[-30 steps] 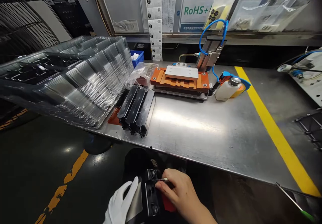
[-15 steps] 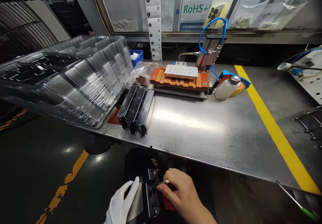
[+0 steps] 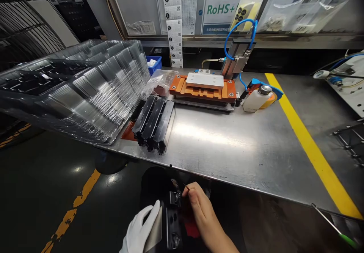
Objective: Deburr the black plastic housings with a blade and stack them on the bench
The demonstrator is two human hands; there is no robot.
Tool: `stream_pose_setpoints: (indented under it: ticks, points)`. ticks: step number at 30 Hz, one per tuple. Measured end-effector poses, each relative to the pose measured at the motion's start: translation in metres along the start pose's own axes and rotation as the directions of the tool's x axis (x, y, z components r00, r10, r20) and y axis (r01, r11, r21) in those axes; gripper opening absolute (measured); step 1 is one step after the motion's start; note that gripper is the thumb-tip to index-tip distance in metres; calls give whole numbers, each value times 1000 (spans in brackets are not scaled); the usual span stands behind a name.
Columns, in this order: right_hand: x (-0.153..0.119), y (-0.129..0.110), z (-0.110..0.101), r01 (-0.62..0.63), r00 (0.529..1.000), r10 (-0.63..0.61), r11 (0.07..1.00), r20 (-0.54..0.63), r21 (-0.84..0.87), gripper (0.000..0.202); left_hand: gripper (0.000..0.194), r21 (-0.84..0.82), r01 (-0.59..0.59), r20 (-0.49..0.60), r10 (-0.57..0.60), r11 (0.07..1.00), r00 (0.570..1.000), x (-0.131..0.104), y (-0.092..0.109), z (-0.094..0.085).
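Observation:
In a white glove, my left hand (image 3: 141,226) is closed on a black plastic part (image 3: 173,222) with a smooth grey face. It holds the part over my lap, below the bench edge. My bare right hand (image 3: 200,205) is closed in a pinch at the part's upper right end. A thin, pointed tool (image 3: 186,187) shows at its fingertips; most of it is hidden in the fingers, so its exact kind is unclear. Below the right hand lies something red (image 3: 192,230), partly covered.
Several similar long black parts (image 3: 155,124) lie side by side on the metal bench (image 3: 216,146). Stacked clear plastic trays (image 3: 105,90) overhang its left side. An orange fixture (image 3: 201,90) stands at the back, beside a white bottle (image 3: 257,99). A green-handled tool (image 3: 348,241) sticks out at lower right.
My right hand has moved up along the black part and turned, carrying the thin tool from the part's middle to its upper end. My left hand has hardly moved.

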State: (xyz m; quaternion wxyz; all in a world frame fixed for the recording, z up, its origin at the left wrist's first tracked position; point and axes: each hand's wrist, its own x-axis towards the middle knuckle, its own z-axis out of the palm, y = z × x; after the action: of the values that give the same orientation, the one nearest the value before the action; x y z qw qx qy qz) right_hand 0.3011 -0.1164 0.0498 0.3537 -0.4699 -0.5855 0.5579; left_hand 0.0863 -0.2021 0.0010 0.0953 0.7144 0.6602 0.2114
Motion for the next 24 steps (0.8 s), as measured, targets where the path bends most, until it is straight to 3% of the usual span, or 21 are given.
stream_pose_setpoints:
  ticks: [4,7,9,14,19,24]
  points:
    - [4,-2,-3,-126,984,116,990,137,66,52,80,35,-15,-9,16,999,1000,1,0,-3]
    - [0,-3,-6,-215,976,209,972,65,98,46,81,69,-23,-25,24,997,999,4,3,-10]
    - [-7,-3,-7,-185,981,177,977,80,102,43,87,82,-37,-42,41,996,998,8,7,-17]
    - [-26,-6,-5,-74,954,66,997,292,17,38,87,142,-91,-134,110,986,985,20,18,-35]
    - [-26,-14,-5,-94,935,114,993,337,-77,37,83,147,-73,-141,94,986,985,24,22,-38]
    - [-24,-20,-15,81,937,-17,982,348,-170,33,84,95,-68,-131,80,993,988,21,25,-36]
